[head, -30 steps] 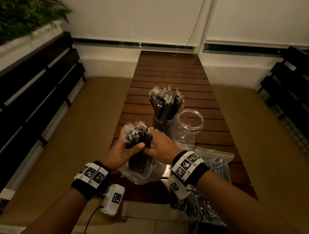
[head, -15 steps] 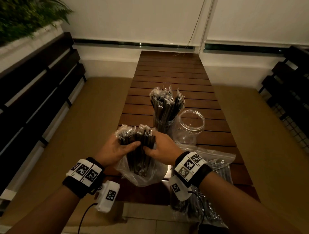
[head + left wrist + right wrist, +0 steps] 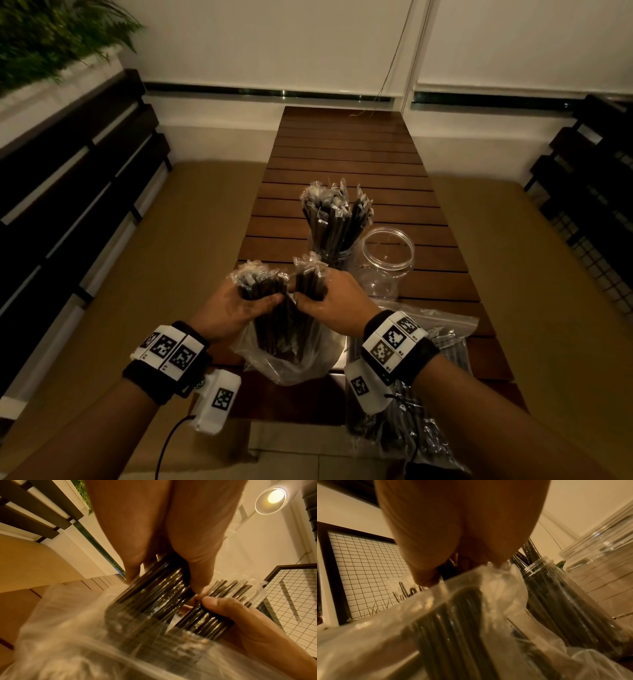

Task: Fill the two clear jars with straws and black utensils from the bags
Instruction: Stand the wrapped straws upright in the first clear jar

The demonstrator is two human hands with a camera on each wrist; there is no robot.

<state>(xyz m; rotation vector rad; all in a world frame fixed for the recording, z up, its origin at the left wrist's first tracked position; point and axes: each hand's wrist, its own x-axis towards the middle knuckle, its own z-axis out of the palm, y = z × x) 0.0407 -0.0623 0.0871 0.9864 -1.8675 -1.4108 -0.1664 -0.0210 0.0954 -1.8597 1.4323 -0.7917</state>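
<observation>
Split since a second ago: one bundle of black wrapped straws now two, left hand (image 3: 236, 305) gripping the larger (image 3: 261, 282), right hand (image 3: 337, 301) the smaller (image 3: 310, 279), both above the clear plastic bag (image 3: 284, 356) at the slatted wooden table's (image 3: 346, 150) near edge. Straw-filled clear jar (image 3: 330, 253) and empty clear jar (image 3: 387, 260) just beyond; open tabletop behind.

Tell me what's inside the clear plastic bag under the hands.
Dark wrapped straws stand in the clear plastic bag; the left hand and right hand grip their tops. The bag's bottom is hidden.

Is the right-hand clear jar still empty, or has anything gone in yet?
Empty. In the head view the right jar stands upright, its bare bottom visible through the open mouth, while the left jar beside it holds wrapped straws.
</observation>
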